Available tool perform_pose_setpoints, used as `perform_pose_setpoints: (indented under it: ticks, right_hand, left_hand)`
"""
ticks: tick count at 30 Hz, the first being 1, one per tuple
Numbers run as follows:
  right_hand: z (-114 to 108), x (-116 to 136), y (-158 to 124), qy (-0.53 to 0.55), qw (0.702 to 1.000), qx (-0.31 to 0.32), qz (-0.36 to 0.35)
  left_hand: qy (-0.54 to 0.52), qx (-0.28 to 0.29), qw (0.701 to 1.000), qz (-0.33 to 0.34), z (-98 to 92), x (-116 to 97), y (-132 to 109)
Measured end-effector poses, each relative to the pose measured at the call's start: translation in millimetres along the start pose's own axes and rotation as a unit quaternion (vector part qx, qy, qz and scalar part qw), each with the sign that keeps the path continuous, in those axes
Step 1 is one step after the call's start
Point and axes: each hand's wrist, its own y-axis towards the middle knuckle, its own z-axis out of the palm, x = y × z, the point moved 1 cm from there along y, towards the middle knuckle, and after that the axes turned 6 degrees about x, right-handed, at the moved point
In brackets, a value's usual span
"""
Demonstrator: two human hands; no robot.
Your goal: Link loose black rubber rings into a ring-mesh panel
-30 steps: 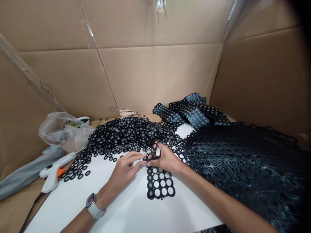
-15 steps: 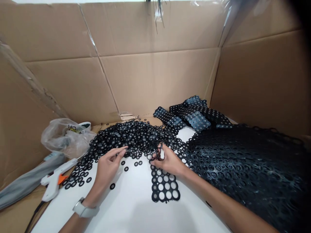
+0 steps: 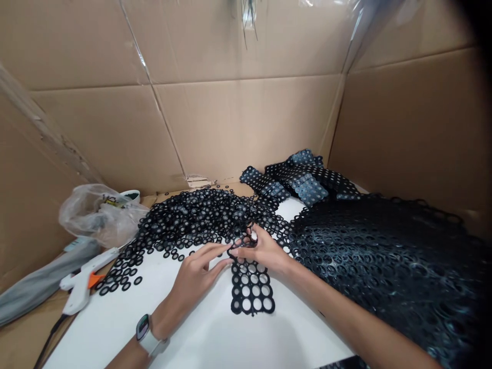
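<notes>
A strip of joined black rings (image 3: 251, 290) hangs down over the white table toward me. My right hand (image 3: 265, 251) pinches its upper part between thumb and fingers, with a few rings curling up by the fingertips. At the strip's left edge, my left hand (image 3: 200, 269) has its thumb and fingers closed on a small black ring, which is partly hidden. Just beyond both hands spreads a heap of loose black rings (image 3: 192, 212). A watch (image 3: 148, 335) is on the left wrist.
A large black sheet of rings (image 3: 376, 256) lies at the right. Folded ring strips (image 3: 307, 179) rest at the back. Leftward are a white glue gun (image 3: 80, 292), a clear plastic bag (image 3: 102, 215), a white cup (image 3: 132, 196) and grey cloth (image 3: 42, 282). Cardboard walls (image 3: 246, 123) surround the table.
My left hand has moved right, from the front of the loose ring heap to the strip's left edge. The right hand keeps its hold on the strip. The view has shifted slightly.
</notes>
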Motion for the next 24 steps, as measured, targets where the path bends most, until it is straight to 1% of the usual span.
perform_pose_setpoints:
  ticks: [3,7,10,13,15,17,19,20,24]
  right_hand:
    - [-1,1,-1,0.024,0.999,0.024,0.022]
    - [-3,0,-3,-0.033,0.998,0.04,0.022]
    - [-2,2,-6,-0.075,0.996,0.038,0.02]
    - [-2,8,-8,-0.151,0.988,0.034,0.007]
    - [0,14,-10,-0.194,0.98,0.045,-0.005]
    - [1,18,-11,-0.206,0.976,0.065,-0.014]
    - [2,21,-12,-0.202,0.976,0.075,-0.029]
    - [2,21,-12,-0.198,0.977,0.072,-0.036]
    - [-4,14,-8,-0.178,0.983,0.024,-0.038]
  left_hand:
    - [0.001,-0.024,1.0,0.017,-0.8,1,1]
    - [0.001,-0.01,1.0,-0.004,0.2,4,-1]
    - [-0.02,0.021,0.999,-0.025,0.8,5,0]
    - [-0.061,0.069,0.994,-0.065,-1.8,4,3]
    - [-0.105,0.101,0.985,-0.092,-5.2,2,6]
    - [-0.148,0.116,0.976,-0.114,-9.6,2,9]
    - [-0.169,0.107,0.97,-0.138,-15.4,7,10]
    - [-0.168,0.091,0.969,-0.154,-18.8,11,10]
    - [-0.114,-0.006,0.972,-0.204,-33.9,34,11]
